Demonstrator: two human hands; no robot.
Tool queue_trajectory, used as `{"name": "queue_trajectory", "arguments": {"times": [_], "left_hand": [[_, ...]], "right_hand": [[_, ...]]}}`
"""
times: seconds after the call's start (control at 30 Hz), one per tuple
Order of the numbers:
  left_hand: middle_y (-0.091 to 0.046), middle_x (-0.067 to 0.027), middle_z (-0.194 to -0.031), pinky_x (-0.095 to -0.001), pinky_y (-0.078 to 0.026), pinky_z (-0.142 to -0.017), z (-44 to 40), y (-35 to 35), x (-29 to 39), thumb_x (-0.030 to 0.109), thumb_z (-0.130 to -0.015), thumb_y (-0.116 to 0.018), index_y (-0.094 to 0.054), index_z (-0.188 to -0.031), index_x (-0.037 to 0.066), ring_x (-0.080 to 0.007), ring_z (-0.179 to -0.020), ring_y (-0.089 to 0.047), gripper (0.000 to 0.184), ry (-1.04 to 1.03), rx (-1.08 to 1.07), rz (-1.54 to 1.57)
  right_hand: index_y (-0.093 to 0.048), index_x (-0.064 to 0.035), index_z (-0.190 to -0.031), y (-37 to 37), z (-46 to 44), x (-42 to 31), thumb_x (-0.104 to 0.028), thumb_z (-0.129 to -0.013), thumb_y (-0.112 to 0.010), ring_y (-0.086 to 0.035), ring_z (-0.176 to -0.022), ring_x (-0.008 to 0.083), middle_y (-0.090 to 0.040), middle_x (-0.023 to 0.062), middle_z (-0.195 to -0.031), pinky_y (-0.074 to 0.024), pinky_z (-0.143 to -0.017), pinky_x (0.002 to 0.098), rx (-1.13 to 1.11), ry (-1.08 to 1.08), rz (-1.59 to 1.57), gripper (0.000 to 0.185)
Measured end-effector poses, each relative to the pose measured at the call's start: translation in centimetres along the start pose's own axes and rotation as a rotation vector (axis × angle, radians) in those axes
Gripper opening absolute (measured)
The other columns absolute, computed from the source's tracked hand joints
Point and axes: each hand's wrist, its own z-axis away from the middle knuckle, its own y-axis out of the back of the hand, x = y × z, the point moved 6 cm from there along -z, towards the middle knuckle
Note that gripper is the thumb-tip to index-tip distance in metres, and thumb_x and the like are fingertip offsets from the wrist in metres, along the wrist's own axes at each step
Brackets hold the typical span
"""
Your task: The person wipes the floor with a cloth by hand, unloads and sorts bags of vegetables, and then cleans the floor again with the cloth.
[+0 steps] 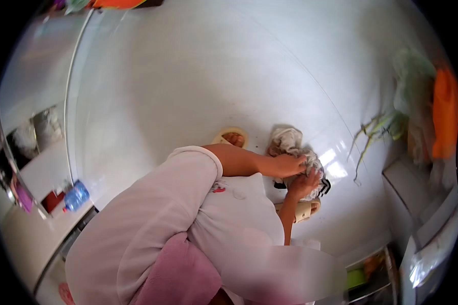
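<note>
A crumpled grey-beige cloth point(286, 140) lies bunched on the floor between my feet. My left hand point(290, 165) reaches in from the left, its fingers curled into the bunched folds. Just below it, my right hand point(304, 186) grips the same cloth near its lower end. Black hooked pieces point(325, 188) stick out beside the cloth close to my right hand; what they belong to is hidden. One sandalled foot point(233, 138) shows above my left forearm, and the other sandal point(303, 210) is partly covered by my right arm.
Pale glossy floor point(198, 76) spreads ahead. Green stalks point(374, 129) lie to the right, near an orange bag point(445, 114) and boxes point(409, 190). A blue water bottle point(77, 196) lies by the cabinet at left. A green item point(356, 277) sits on a shelf at lower right.
</note>
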Motion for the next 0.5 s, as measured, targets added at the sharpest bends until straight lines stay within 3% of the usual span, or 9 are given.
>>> {"name": "queue_trajectory", "arguments": {"times": [0.1,0.13,0.17,0.27,0.3,0.37,0.43,0.5], "left_hand": [[-0.044,-0.0255,-0.134,-0.0474,-0.055,-0.085,2.5,7.9,1.6,0.012,-0.082,-0.072,-0.056,-0.132,0.011,-0.0391,-0.095,-0.067,0.053,-0.046,0.106,0.049],[-0.046,-0.0214,-0.132,-0.0486,-0.053,-0.089,4.3,11.4,1.7,0.011,-0.074,-0.079,-0.058,-0.127,0.012,-0.0383,-0.107,-0.063,0.057,-0.048,0.248,-0.006],[-0.048,-0.0187,-0.132,-0.0483,-0.051,-0.093,6.5,15.3,1.7,0.011,-0.074,-0.079,-0.059,-0.128,0.012,-0.0379,-0.116,-0.058,0.058,0.019,0.271,0.057],[-0.048,-0.0195,-0.135,-0.0449,-0.045,-0.104,15.3,22.4,-1.5,0.009,-0.073,-0.077,-0.056,-0.132,0.008,-0.0396,-0.126,-0.049,0.062,0.004,0.719,0.223],[-0.047,-0.0199,-0.136,-0.0452,-0.041,-0.107,18.6,23.7,-3.2,0.008,-0.074,-0.074,-0.054,-0.134,0.005,-0.0388,-0.127,-0.047,0.063,0.116,0.795,0.168],[-0.046,-0.0212,-0.133,-0.047,-0.043,-0.105,25.5,24.7,-7.6,0.008,-0.075,-0.072,-0.048,-0.137,0.001,-0.0407,-0.122,-0.048,0.067,0.299,0.985,-0.007],[-0.045,-0.0226,-0.129,-0.044,-0.047,-0.099,31.2,24.0,-12.1,0.007,-0.08,-0.069,-0.04,-0.146,0.001,-0.0408,-0.118,-0.05,0.073,0.551,1.174,-0.089],[-0.044,-0.0233,-0.127,-0.0443,-0.051,-0.094,34.0,21.7,-17.4,0.012,-0.08,-0.071,-0.035,-0.151,0.003,-0.0397,-0.113,-0.052,0.08,0.88,1.253,-0.149]], "right_hand": [[-0.069,-0.0067,-0.122,1.2,-5.1,-5.8,-0.001,-0.084,-0.055,-0.055,-0.123,0.0427,-0.065,0.0222,-0.128,-0.0417,-0.105,0.0545,-0.027,-0.034,-0.093,0.041],[-0.069,-0.0076,-0.123,2.2,-7.1,-9.8,-0.002,-0.084,-0.056,-0.056,-0.123,0.0421,-0.063,0.0217,-0.131,-0.0422,-0.105,0.0524,-0.046,0.033,-0.105,0.042],[-0.069,-0.0069,-0.122,2.9,-9.0,-14.4,-0.001,-0.083,-0.057,-0.056,-0.122,0.0414,-0.063,0.0211,-0.131,-0.0431,-0.105,0.0509,-0.069,0.085,-0.186,0.041],[-0.071,-0.0041,-0.115,0.7,-11.8,-27.3,0.004,-0.075,-0.06,-0.058,-0.117,0.0399,-0.063,0.0203,-0.127,-0.0456,-0.103,0.0471,-0.161,0.461,-0.366,0.042],[-0.07,-0.0084,-0.119,-1.5,-11.8,-31.2,0.004,-0.073,-0.062,-0.058,-0.118,0.0383,-0.063,0.0196,-0.127,-0.0445,-0.104,0.0465,-0.199,0.633,-0.341,0.048],[-0.066,-0.0161,-0.125,-5.4,-10.3,-40.1,-0.004,-0.081,-0.06,-0.058,-0.12,0.0335,-0.064,0.0122,-0.129,-0.0439,-0.104,0.0464,-0.349,0.823,-0.528,0.046],[-0.065,-0.0155,-0.124,-10.0,-7.2,-46.9,-0.011,-0.085,-0.059,-0.056,-0.124,0.0273,-0.057,0.0078,-0.139,-0.0448,-0.104,0.0429,-0.416,0.995,-0.582,0.039],[-0.062,-0.0182,-0.13,-15.7,-3.8,-51.3,-0.016,-0.089,-0.059,-0.05,-0.133,0.0272,-0.049,0.0063,-0.149,-0.0408,-0.11,0.0409,-0.557,1.187,-0.54,0.041]]}}
